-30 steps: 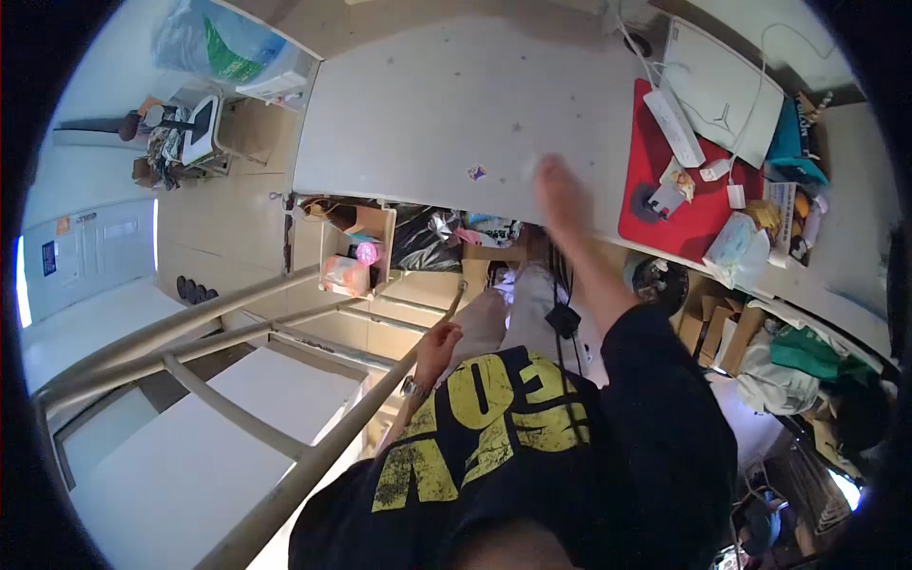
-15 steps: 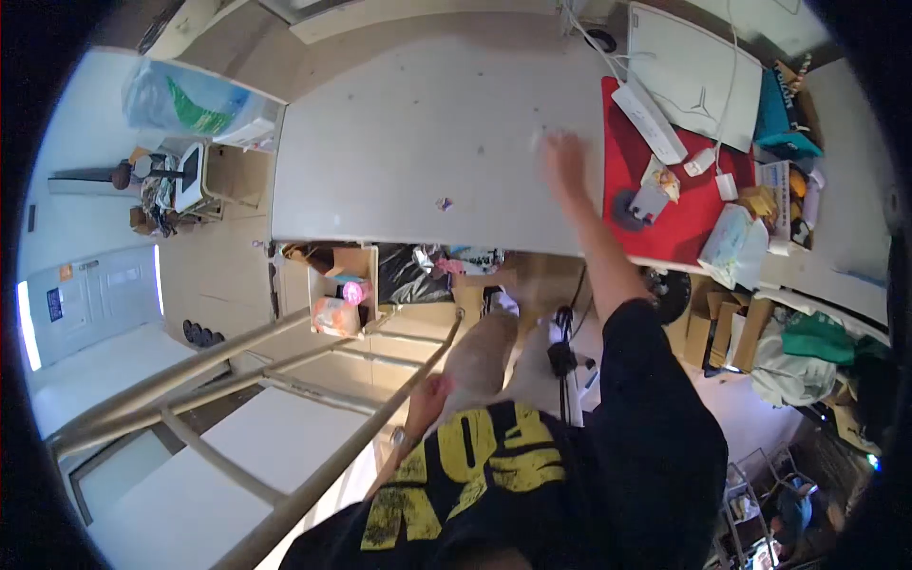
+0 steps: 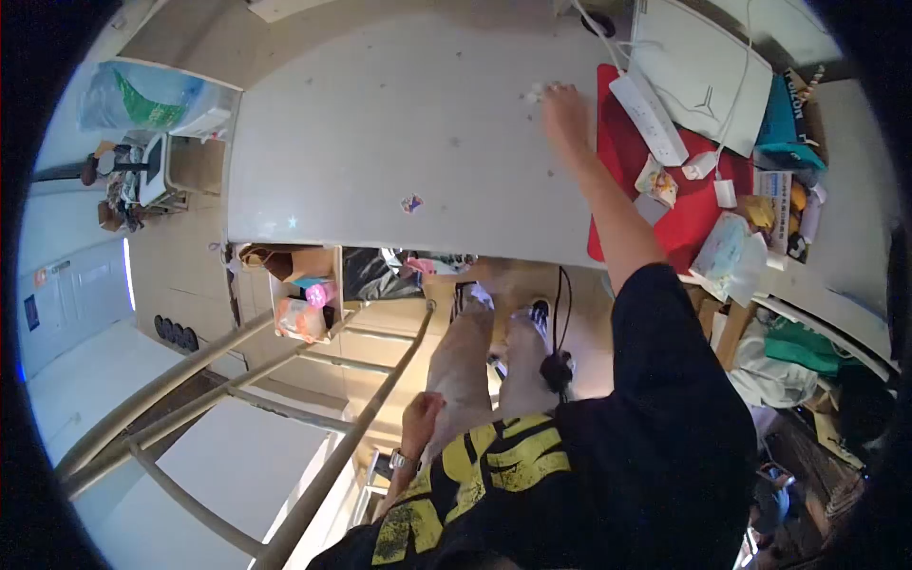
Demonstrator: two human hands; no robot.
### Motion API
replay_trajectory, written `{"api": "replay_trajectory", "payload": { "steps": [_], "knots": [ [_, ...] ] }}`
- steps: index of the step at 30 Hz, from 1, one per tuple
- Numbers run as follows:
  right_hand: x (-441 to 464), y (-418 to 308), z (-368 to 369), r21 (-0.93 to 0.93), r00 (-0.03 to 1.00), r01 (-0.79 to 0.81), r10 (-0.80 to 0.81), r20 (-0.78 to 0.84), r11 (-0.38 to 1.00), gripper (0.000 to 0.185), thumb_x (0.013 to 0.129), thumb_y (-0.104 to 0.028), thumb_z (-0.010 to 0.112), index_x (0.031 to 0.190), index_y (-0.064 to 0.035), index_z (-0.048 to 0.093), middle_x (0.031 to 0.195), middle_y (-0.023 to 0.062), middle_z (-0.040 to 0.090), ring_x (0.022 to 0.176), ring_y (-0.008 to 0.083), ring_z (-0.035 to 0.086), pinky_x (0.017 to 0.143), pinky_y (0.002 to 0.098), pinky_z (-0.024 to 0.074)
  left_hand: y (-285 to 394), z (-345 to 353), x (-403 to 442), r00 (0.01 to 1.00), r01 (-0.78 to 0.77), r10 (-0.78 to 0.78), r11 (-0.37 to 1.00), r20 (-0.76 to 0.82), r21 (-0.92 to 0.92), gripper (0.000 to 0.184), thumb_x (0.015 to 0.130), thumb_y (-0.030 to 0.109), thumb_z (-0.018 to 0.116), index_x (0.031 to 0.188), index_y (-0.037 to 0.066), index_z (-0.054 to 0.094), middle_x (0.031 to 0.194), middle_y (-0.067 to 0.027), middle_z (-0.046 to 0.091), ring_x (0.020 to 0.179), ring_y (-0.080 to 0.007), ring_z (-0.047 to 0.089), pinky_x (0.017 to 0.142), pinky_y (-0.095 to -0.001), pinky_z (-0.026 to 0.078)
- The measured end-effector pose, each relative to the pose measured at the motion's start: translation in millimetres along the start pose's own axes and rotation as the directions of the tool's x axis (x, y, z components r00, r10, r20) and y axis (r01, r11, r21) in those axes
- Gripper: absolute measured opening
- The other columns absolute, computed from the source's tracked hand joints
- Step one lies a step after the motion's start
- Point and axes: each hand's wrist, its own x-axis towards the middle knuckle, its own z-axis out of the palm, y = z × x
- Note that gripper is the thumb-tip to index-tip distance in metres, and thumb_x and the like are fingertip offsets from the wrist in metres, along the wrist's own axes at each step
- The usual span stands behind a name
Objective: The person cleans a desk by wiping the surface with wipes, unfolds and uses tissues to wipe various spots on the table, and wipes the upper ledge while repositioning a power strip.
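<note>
My right hand (image 3: pixel 566 112) reaches out over the pale grey desk (image 3: pixel 351 133), left of the red mat (image 3: pixel 608 180). Its fingers are closed on a small, white, crumpled piece (image 3: pixel 536 93) that shows at the fingertips, against the desk surface. A small dark-and-white sticker (image 3: pixel 411 203) lies nearer the desk's front edge. Down by my thigh, my left hand (image 3: pixel 421 416) is loosely curled, with nothing visible in it and a watch (image 3: pixel 399 461) on the wrist.
On the mat sit a white power strip (image 3: pixel 650 119) and a small packet (image 3: pixel 657 182). A white laptop (image 3: pixel 703 71) lies behind them. Tissues (image 3: pixel 730 255) are at the right. A metal ladder (image 3: pixel 332 465) stands left of me, near an open box (image 3: pixel 306 306).
My right hand has moved farther back over the desk with the white piece. The view has shifted, and my left hand stays low beside my thigh.
</note>
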Motion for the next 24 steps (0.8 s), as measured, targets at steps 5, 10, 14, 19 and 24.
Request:
{"api": "replay_trajectory", "payload": {
  "steps": [5, 10, 14, 19, 24],
  "knots": [
    [-106, -52, -52, -0.164, 0.964, 0.226, -0.244, -0.103, 0.96, 0.014, 0.089, -0.017, 0.053, 0.092, -0.0054, 0.061, 0.087, 0.017, 0.062, 0.085, 0.0335, 0.059, 0.071, 0.0478, 0.046, -13, 6, -6, 0.985, 0.171, -0.163, 0.97, 0.06, -0.175, 0.023, 0.092, 0.017, 0.062, 0.104, -0.003, 0.062, 0.088, -0.009, 0.069, 0.084, -0.0154, 0.065, 0.077, -0.0272, 0.051],
    [29, 4, -21, -0.126, 0.993, 0.105, -0.11, -0.037, 0.987, 0.017, 0.084, -0.018, 0.058, 0.094, -0.0049, 0.06, 0.092, 0.0152, 0.062, 0.087, 0.0324, 0.058, 0.073, 0.0486, 0.0457, -18, 15, -1, 0.995, 0.097, -0.095, 0.973, 0.021, -0.209, 0.022, 0.093, 0.015, 0.059, 0.106, -0.003, 0.061, 0.088, -0.0095, 0.068, 0.084, -0.0163, 0.065, 0.077, -0.0273, 0.05],
    [-108, -45, -39, -0.128, 0.983, 0.185, -0.181, 0.041, 0.974, 0.017, 0.082, -0.018, 0.058, 0.093, -0.0047, 0.061, 0.092, 0.015, 0.062, 0.088, 0.0325, 0.059, 0.073, 0.0485, 0.0467, -24, 8, 5, 0.996, 0.086, -0.091, 0.977, -0.016, -0.196, 0.018, 0.094, 0.012, 0.057, 0.105, -0.002, 0.062, 0.087, -0.0086, 0.068, 0.084, -0.0158, 0.064, 0.076, -0.0273, 0.05],
    [-31, -45, -69, -0.067, 0.972, -0.132, 0.143, 0.188, 0.989, 0.016, 0.089, -0.015, 0.05, 0.091, -0.004, 0.062, 0.086, 0.0169, 0.061, 0.088, 0.0331, 0.06, 0.072, 0.05, 0.0479, -4, 12, 16, 0.997, 0.073, -0.064, 0.974, 0.053, -0.214, 0.02, 0.095, 0.015, 0.058, 0.104, -0.003, 0.062, 0.089, -0.0084, 0.068, 0.085, -0.0149, 0.064, 0.077, -0.0272, 0.05],
    [-35, -17, -29, -0.12, 0.99, 0.132, -0.126, 0.059, 0.984, 0.014, 0.088, -0.011, 0.05, 0.091, -0.0041, 0.061, 0.089, 0.0151, 0.063, 0.085, 0.0363, 0.061, 0.073, 0.0508, 0.048, -14, 3, 21, 0.995, 0.078, -0.091, 0.965, -0.04, -0.251, 0.02, 0.095, 0.015, 0.058, 0.103, -0.003, 0.061, 0.091, -0.0101, 0.069, 0.087, -0.0166, 0.065, 0.081, -0.0279, 0.051]
  ]
}}
